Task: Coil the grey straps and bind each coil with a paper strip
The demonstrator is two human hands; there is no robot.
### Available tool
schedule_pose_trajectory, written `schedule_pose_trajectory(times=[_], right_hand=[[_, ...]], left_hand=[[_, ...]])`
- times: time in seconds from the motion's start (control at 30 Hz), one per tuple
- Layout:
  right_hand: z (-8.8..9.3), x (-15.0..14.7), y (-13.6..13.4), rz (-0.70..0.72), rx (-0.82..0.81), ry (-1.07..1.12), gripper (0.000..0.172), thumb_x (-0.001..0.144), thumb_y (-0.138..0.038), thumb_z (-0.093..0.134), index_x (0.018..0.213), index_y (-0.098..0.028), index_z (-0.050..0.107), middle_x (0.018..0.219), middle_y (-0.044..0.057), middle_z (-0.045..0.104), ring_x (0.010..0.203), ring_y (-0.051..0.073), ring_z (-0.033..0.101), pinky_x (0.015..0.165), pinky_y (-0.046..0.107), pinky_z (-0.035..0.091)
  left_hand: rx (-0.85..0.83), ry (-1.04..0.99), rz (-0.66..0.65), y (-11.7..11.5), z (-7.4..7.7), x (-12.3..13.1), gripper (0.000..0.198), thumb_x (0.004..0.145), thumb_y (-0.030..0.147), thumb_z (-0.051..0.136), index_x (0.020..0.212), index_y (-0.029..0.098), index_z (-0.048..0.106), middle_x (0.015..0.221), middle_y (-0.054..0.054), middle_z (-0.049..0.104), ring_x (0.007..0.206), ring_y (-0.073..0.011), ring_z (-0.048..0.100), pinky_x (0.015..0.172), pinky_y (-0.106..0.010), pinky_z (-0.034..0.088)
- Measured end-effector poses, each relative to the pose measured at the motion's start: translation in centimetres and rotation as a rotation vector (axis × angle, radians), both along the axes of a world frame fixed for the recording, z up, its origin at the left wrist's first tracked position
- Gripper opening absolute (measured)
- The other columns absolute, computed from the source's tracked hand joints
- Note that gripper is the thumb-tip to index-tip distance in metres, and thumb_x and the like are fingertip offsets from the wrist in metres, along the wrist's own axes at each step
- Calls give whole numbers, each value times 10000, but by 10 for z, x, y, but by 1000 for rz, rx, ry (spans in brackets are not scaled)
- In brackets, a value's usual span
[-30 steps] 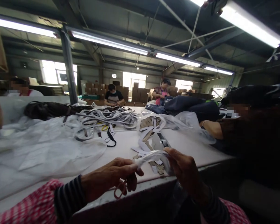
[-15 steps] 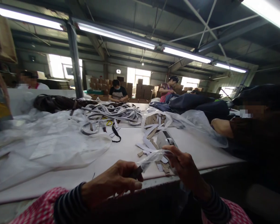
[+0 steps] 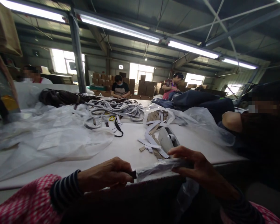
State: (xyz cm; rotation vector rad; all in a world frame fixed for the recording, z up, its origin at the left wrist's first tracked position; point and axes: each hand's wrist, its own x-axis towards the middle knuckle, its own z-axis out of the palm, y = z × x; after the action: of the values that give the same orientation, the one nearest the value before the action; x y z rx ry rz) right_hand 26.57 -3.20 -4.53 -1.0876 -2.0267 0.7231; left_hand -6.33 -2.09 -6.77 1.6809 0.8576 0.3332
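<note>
My left hand (image 3: 105, 174) is closed at the table's near edge, pinching the dark end of a long strap wrapped in clear plastic (image 3: 157, 167). At the strap's other end my right hand (image 3: 196, 168) curls its fingers over the plastic sleeve. The strap lies almost level between the two hands, just above the white table (image 3: 128, 146). Behind the right hand lies a small heap of white and tan paper strips (image 3: 154, 146) beside a white tape dispenser (image 3: 166, 138).
Large clear plastic sheets (image 3: 49, 137) cover the table's left half. A tangle of grey straps (image 3: 112, 112) and dark bags (image 3: 58, 97) lie further back. A person in dark clothes (image 3: 259, 124) leans over the table at right. Others work at the far end, by stacked cardboard boxes (image 3: 144, 88).
Both hands have dropped toward the table edge and drawn apart, and the plastic-wrapped strap has gone from slanted and bunched to stretched out level. The camera has tilted slightly.
</note>
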Motion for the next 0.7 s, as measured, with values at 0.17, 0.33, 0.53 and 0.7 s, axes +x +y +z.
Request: schedule_pose_trajectory(times=[0.17,0.33,0.53,0.7], right_hand=[[-13,-9,23,-25,199,66,156,952,-325,668,990,-223,780,873,5,718,812,168,659,743,250,511],[-57,-62,19,-46,34,244,292,935,-413,663,783,-177,745,697,5,684,685,162,621,642,247,467],[-84,-146,-13,107,-425,650,448,878,-555,702,714,-139,672,622,36,678,571,135,574,594,249,419],[-88,-161,-16,191,-692,764,525,763,-648,783,815,-146,637,573,16,650,471,122,576,491,216,402]], left_hand=[[-283,-284,16,-18,8,6,345,873,472,721,850,128,721,702,-57,709,546,-120,581,537,-209,445],[-116,-722,295,-23,32,20,270,953,396,686,929,130,724,746,-60,733,579,-127,666,557,-204,507],[141,-796,715,-4,25,41,315,835,364,821,1015,117,742,876,-79,773,722,-182,734,637,-234,558],[513,-507,749,1,-11,37,264,873,342,767,1078,177,744,1059,-119,783,915,-292,766,773,-337,599]])
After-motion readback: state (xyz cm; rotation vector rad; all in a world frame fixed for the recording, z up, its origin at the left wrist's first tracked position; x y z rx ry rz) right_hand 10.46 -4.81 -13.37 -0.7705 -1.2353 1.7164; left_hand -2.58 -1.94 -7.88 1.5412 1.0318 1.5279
